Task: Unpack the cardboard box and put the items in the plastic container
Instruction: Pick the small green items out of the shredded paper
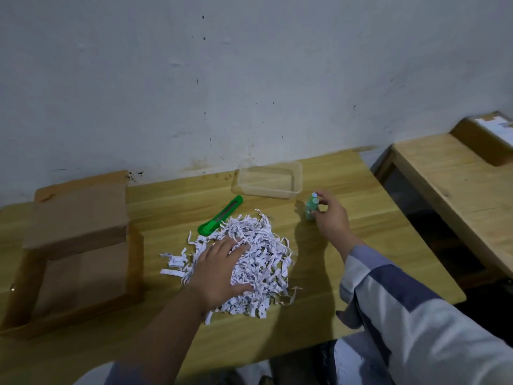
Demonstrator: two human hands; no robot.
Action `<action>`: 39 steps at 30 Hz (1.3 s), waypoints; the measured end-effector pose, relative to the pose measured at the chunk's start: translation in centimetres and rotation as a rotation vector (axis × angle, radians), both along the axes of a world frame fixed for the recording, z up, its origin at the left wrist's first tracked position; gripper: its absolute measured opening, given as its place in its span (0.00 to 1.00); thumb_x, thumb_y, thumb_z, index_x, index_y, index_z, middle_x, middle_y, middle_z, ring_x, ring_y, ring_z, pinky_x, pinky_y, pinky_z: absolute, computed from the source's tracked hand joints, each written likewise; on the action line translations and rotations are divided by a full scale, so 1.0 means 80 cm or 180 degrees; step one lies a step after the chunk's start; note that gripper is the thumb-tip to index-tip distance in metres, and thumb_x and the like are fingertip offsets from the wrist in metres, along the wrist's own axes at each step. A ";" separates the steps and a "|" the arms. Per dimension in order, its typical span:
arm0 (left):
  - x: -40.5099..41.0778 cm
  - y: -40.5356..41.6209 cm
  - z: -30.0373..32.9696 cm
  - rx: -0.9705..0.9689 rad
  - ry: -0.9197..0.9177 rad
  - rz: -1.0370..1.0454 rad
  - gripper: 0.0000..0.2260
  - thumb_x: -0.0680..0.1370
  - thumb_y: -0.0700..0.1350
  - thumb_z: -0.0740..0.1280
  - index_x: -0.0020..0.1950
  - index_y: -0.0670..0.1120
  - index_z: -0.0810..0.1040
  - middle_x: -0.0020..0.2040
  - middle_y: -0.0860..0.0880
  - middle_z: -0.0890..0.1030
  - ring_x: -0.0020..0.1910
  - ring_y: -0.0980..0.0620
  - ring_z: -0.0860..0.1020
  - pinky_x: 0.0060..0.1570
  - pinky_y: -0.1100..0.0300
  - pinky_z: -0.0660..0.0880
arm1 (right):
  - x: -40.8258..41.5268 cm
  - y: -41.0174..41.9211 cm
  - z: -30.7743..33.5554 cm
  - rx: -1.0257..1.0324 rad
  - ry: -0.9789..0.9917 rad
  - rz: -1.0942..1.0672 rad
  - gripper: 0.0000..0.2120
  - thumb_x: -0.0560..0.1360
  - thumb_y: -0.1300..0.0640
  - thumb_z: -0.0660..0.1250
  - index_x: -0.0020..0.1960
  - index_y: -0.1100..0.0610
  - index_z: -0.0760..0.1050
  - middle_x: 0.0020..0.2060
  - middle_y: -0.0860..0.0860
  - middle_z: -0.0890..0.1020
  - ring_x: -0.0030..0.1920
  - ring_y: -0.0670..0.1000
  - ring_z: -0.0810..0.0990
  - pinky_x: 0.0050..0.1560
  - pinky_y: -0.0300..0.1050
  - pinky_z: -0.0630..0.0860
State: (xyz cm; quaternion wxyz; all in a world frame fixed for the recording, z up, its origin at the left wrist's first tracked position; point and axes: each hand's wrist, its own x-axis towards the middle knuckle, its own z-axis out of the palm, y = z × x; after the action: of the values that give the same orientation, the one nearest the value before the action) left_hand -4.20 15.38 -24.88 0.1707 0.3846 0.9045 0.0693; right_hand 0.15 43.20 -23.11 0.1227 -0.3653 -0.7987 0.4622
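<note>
A: Containers first. Tub (268, 180), clear plastic, at the far edge of the table (369, 240) near the wall. Nothing visible inside; wood grain shows through the bottom.

B: Box (75, 262), cardboard, at the left end of the table, top flap folded back toward the wall. Interior shows bare cardboard only.

A: Shreds (249, 262), white paper strips, heaped on the table between box and right arm, outside both containers.

B: Left hand (222, 269): fingers spread and flat, pressing on the heap. Grasping nothing that I can see.

A: Right hand (330, 215): fingertips pinching a small green bottle (312, 208). Bottle stands upright on the table, long axis vertical, cap end up toward the camera. Position: just in front of the tub's near right corner, outside it.

B: Knife (220, 215), green utility cutter, flat on the table between tub and heap. Long axis diagonal, one end toward the tub, the other touching the shreds.

A: Second table (449, 173) to the right, apart from the first.
</note>
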 end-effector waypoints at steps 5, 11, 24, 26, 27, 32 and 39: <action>0.000 0.001 0.006 0.0032 -0.0131 0.0035 0.41 0.70 0.67 0.67 0.77 0.59 0.51 0.79 0.52 0.50 0.78 0.52 0.46 0.74 0.52 0.47 | -0.007 0.001 -0.014 -0.0196 0.0050 -0.0087 0.26 0.75 0.68 0.62 0.71 0.53 0.67 0.64 0.55 0.75 0.60 0.56 0.78 0.56 0.42 0.71; 0.002 0.000 0.004 0.0081 -0.0094 0.0004 0.56 0.52 0.84 0.38 0.77 0.61 0.51 0.79 0.52 0.52 0.78 0.52 0.47 0.74 0.52 0.47 | 0.007 -0.001 -0.011 -0.0447 -0.0170 -0.0091 0.36 0.75 0.66 0.66 0.77 0.54 0.52 0.65 0.56 0.75 0.64 0.56 0.75 0.61 0.47 0.71; -0.001 -0.015 0.011 0.0445 0.0043 0.0073 0.45 0.65 0.77 0.54 0.77 0.58 0.52 0.78 0.58 0.52 0.77 0.56 0.46 0.74 0.48 0.40 | 0.031 -0.124 -0.001 0.0650 -0.0268 0.0538 0.24 0.74 0.62 0.66 0.68 0.53 0.69 0.63 0.54 0.73 0.63 0.56 0.72 0.63 0.53 0.72; -0.002 -0.021 0.011 0.0501 0.0055 0.0150 0.46 0.64 0.78 0.50 0.78 0.57 0.50 0.78 0.58 0.51 0.77 0.57 0.45 0.74 0.47 0.40 | 0.022 -0.146 0.013 0.0919 0.0118 0.0994 0.15 0.75 0.62 0.64 0.61 0.54 0.76 0.58 0.53 0.78 0.59 0.53 0.74 0.60 0.48 0.73; -0.002 -0.025 0.011 0.0481 0.0039 0.0184 0.48 0.63 0.79 0.47 0.78 0.56 0.49 0.78 0.58 0.50 0.77 0.57 0.45 0.74 0.47 0.40 | 0.018 -0.157 0.019 0.0926 0.0283 0.1232 0.12 0.75 0.63 0.63 0.57 0.56 0.79 0.54 0.52 0.81 0.55 0.53 0.77 0.57 0.47 0.74; 0.004 -0.044 0.013 -0.0020 -0.0212 0.0456 0.45 0.71 0.73 0.54 0.78 0.53 0.38 0.79 0.55 0.41 0.77 0.55 0.41 0.74 0.44 0.41 | 0.001 -0.193 0.020 0.0888 -0.0152 0.1907 0.11 0.76 0.64 0.60 0.50 0.58 0.80 0.47 0.55 0.84 0.47 0.55 0.81 0.50 0.47 0.78; 0.016 -0.069 0.011 -0.0040 -0.0431 0.0612 0.42 0.76 0.66 0.57 0.77 0.53 0.34 0.78 0.55 0.40 0.77 0.55 0.39 0.73 0.44 0.39 | -0.006 -0.189 0.006 0.1250 -0.0853 0.2289 0.18 0.71 0.60 0.68 0.61 0.53 0.74 0.57 0.54 0.79 0.55 0.58 0.78 0.52 0.48 0.74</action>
State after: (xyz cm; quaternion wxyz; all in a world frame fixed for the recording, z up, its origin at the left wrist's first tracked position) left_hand -2.90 9.89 -23.97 0.2264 0.2895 0.9240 0.1055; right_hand -0.35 28.08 -22.65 -0.0838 -0.0902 -0.9568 0.2632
